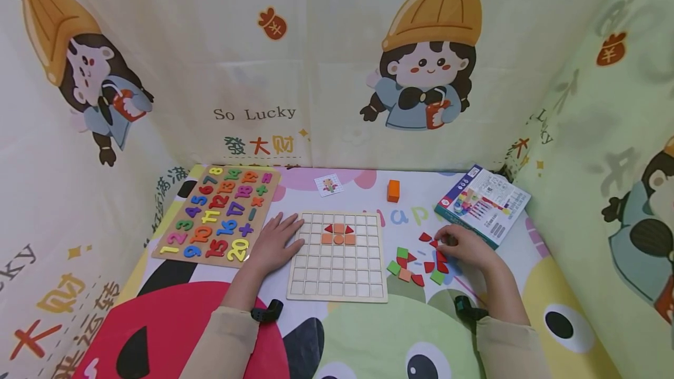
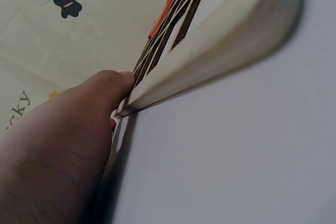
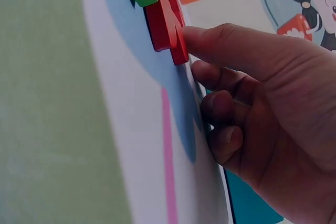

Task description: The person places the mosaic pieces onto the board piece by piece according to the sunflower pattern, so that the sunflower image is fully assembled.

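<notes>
A pale wooden grid board (image 1: 337, 282) lies in the middle of the table, with orange tiles (image 1: 339, 228) and two red pieces (image 1: 349, 229) in its upper cells. My left hand (image 1: 276, 240) rests at its left edge, fingers spread, and in the left wrist view the thumb lies against the rim. To the right are scattered red pieces (image 1: 425, 237), several with a curved side, and green square tiles (image 1: 437, 276). My right hand (image 1: 466, 245) bends over them, its fingertips at a red piece (image 3: 179, 51); I cannot tell whether they pinch it.
A number puzzle board (image 1: 174, 244) lies at the left, beside my left hand. Behind the grid board are a small picture card (image 1: 329, 185) and an orange block (image 1: 393, 190). A boxed set (image 1: 484, 203) lies behind my right hand. Printed cloth walls (image 1: 326, 75) enclose the table.
</notes>
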`<action>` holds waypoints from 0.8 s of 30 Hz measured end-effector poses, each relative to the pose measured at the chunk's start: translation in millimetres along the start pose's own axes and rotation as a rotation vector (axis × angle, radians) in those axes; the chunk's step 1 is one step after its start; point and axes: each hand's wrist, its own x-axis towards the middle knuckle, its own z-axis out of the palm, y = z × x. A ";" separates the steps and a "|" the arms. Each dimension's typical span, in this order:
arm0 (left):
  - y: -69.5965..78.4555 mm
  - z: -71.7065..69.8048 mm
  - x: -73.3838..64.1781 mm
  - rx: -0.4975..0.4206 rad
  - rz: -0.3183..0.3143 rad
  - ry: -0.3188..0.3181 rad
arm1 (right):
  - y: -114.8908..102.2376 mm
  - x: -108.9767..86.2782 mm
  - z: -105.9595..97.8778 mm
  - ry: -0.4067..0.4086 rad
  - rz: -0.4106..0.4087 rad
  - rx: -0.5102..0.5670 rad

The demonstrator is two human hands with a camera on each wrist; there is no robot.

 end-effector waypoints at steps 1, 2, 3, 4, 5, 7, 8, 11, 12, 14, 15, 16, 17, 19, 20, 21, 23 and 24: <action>-0.2 0.1 0.0 0.000 -0.001 -0.001 | 0.1 0.1 0.4 0.004 -0.003 -0.004; -0.3 0.2 0.0 0.001 -0.001 -0.001 | 0.2 0.2 0.6 0.005 -0.007 -0.009; -0.6 0.3 0.0 0.001 -0.001 -0.002 | 0.2 0.1 0.5 0.004 -0.012 -0.012; -0.7 0.4 0.1 0.001 -0.002 -0.002 | 0.2 0.1 0.5 0.005 -0.015 -0.017; -0.9 0.5 0.2 0.002 -0.003 -0.003 | 0.3 0.2 0.5 0.010 -0.007 -0.017; -1.0 0.5 0.2 0.002 -0.004 -0.005 | -0.2 0.3 -0.1 0.009 -0.013 -0.021; -1.1 0.4 0.2 0.002 -0.003 -0.004 | -0.6 0.5 -0.4 0.009 -0.012 -0.018; -0.8 -0.1 0.2 0.001 -0.002 -0.003 | -2.4 1.5 -0.8 0.017 0.002 0.002; -0.5 -0.6 0.1 0.000 -0.002 -0.002 | -3.5 1.7 -1.1 0.015 -0.004 0.003; 0.0 -1.4 0.0 -0.002 0.000 0.000 | -5.8 2.3 -1.3 0.016 0.007 0.014; 0.4 -1.8 0.0 -0.002 0.001 0.000 | -7.2 2.3 -1.6 0.015 0.011 0.017; 0.8 -2.1 -0.1 0.000 -0.001 0.000 | -8.6 2.2 -2.1 0.010 0.011 0.018; 1.1 -2.4 -0.1 0.000 -0.001 0.000 | -9.8 2.1 -2.7 0.007 0.012 0.016; 1.3 -2.5 0.0 0.005 -0.001 -0.002 | -12.8 2.1 -3.5 -0.003 0.018 0.022; 1.4 -2.4 0.0 0.007 -0.001 -0.001 | -14.9 1.9 -4.0 -0.007 0.019 0.023; 1.4 -2.4 0.1 0.008 -0.002 -0.003 | -17.6 1.5 -4.6 -0.010 0.017 0.021; 1.1 -2.3 0.3 0.006 -0.004 -0.006 | -24.3 2.0 -5.1 -0.011 0.002 0.009; 0.8 -2.1 0.3 0.005 -0.004 -0.007 | -28.5 2.3 -4.8 -0.010 -0.008 0.004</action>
